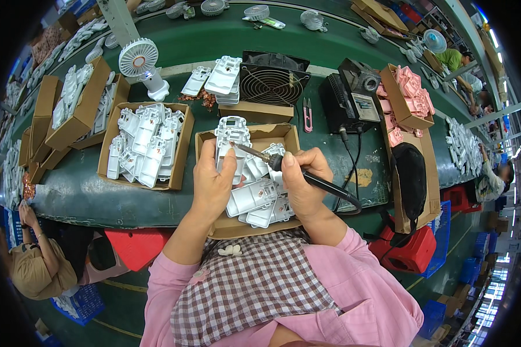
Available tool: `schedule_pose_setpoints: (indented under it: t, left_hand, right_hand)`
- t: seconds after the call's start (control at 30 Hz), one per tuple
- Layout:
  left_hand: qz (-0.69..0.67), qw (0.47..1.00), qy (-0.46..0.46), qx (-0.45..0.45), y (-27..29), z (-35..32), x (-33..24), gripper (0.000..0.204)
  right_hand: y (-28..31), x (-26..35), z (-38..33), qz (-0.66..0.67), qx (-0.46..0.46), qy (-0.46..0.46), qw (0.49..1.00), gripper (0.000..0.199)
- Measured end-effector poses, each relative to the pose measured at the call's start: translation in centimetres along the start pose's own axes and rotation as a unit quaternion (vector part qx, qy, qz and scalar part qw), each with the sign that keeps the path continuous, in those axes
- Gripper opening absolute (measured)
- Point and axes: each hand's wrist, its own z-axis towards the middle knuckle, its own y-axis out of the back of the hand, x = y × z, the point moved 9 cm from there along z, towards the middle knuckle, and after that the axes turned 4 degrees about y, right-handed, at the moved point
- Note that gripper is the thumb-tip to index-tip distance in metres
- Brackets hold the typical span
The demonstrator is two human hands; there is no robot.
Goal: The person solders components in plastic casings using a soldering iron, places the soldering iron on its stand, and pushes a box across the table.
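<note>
In my left hand [213, 176] I hold a white plastic housing [233, 130] up over the box, fingers closed around its lower part. My right hand [304, 180] grips a soldering iron [274, 160] with a black handle and cable. The iron's tip points left and meets, or nearly meets, the middle of the housing; contact is too small to tell. Below both hands, a cardboard box [206, 137] holds several more white housings [253, 198]. Another cardboard box [185, 136] at the left is filled with similar white housings [150, 141].
Behind my hands stand a black fan unit [274, 84], stacked white housings [224, 75] and a white handheld fan [140, 63]. A black soldering station [344, 107] and pink tweezers [308, 115] are right of them. Pink parts [408, 89] fill a box farther right. Another person [37, 254] sits at left.
</note>
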Motion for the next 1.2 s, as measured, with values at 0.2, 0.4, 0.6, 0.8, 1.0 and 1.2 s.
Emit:
schedule_pose_setpoints:
  t: [0.2, 0.4, 0.6, 0.8, 1.0, 1.2]
  left_hand:
    - [0.024, 0.999, -0.017, -0.013, 0.5, 0.2, 0.6, 0.017]
    - [0.027, 0.999, -0.012, -0.017, 0.5, 0.2, 0.6, 0.017]
    - [-0.065, 0.998, 0.021, 0.008, 0.6, 0.5, 1.8, 0.018]
    - [0.064, 0.997, -0.033, -0.034, 0.5, 0.4, -0.3, 0.039]
    - [-0.027, 0.999, 0.025, 0.008, 0.1, 0.6, -0.3, 0.03]
    - [-0.062, 0.998, -0.001, 0.002, 0.2, 0.4, -0.2, 0.016]
  right_hand:
    - [-0.1, 0.0, 0.0, -0.003, 0.009, -0.003, 1.0, 0.017]
    - [-0.1, -0.2, 0.0, -0.002, 0.006, -0.008, 1.0, 0.017]
    - [0.9, 0.2, -0.3, 0.054, -0.031, 0.026, 0.998, 0.016]
    - [1.0, 1.0, -0.4, 0.113, -0.046, 0.03, 0.992, 0.015]
    - [1.0, 0.8, -0.4, 0.1, -0.037, 0.036, 0.994, 0.015]
    - [0.3, 0.0, -0.1, 0.054, -0.008, 0.013, 0.998, 0.017]
